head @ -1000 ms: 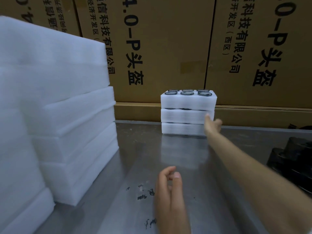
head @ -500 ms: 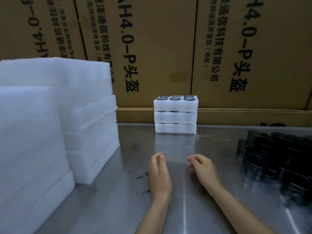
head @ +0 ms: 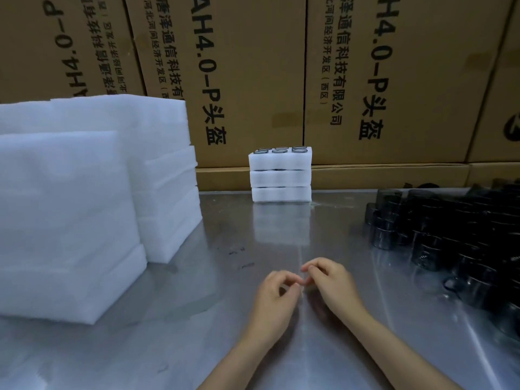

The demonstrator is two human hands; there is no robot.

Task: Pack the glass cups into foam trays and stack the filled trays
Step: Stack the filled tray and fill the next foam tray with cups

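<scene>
Two hands hovered low over the metal table [head: 174, 327], close to the person's body and near its middle. The left hand [head: 274, 302] had its fingers loosely curled and held nothing. The right hand [head: 333, 282] was curled the same way, also with nothing in it. Their fingertips nearly met; whether they touched could not be told.

Farther out, against the back edge of the table, stood three small foam trays [head: 280, 175] stacked one on another. Dark cup rims [head: 280, 150] showed in the holes of the top tray, and thin dark lines showed between the layers below. This stack stood well apart from both hands.

On the right side of the table lay a heap of dark glass cups [head: 455, 237], piled on each other and running out of the frame. The right hand was near them but not touching.

On the left rose two tall stacks of white foam sheets [head: 70, 215], the nearer one lower and wider, the farther one [head: 166, 192] higher, with its layers stepping outward.

Behind everything stood large brown cardboard boxes [head: 253, 80] printed with black characters, forming a wall along the back of the table.
</scene>
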